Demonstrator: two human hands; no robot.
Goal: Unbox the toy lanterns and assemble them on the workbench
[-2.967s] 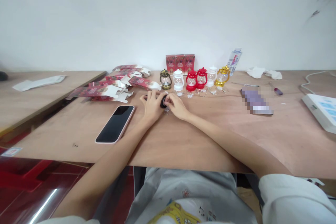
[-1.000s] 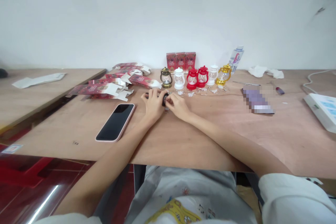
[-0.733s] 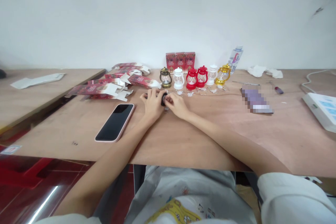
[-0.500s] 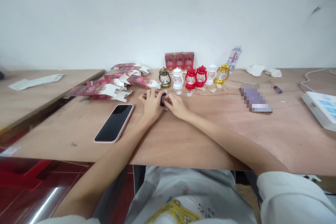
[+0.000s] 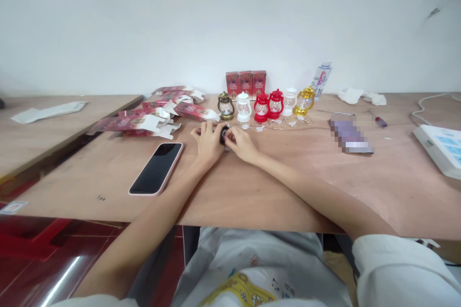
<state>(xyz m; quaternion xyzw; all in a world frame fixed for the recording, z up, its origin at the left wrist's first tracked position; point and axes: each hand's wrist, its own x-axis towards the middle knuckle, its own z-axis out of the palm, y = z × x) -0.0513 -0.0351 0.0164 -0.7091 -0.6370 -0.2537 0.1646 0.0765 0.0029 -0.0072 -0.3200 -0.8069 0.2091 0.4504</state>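
My left hand (image 5: 209, 143) is wrapped over a small black lantern (image 5: 223, 133) that lies on its side, its round base turned to the right. Most of the lantern is hidden under the fingers. At that base, my right hand (image 5: 242, 144) has its thumb and fingers pinched together; whatever is between the fingertips is too small to make out. A small clear piece (image 5: 226, 149) lies on the table just below the hands. Behind them stand several small lanterns: a bronze one (image 5: 225, 106), white ones (image 5: 244, 107), red ones (image 5: 261, 108) and a gold one (image 5: 304, 101).
Flattened red boxes (image 5: 140, 122) are heaped to the left, near a phone (image 5: 156, 169). Three upright red boxes (image 5: 246, 84) and a bottle (image 5: 321, 80) stand by the wall. Small loose pieces (image 5: 260, 128) lie before the lanterns. A white device (image 5: 439, 148) sits far right.
The black lantern's round base has turned slightly and shows a little more between my hands. Both hands keep nearly the same place.
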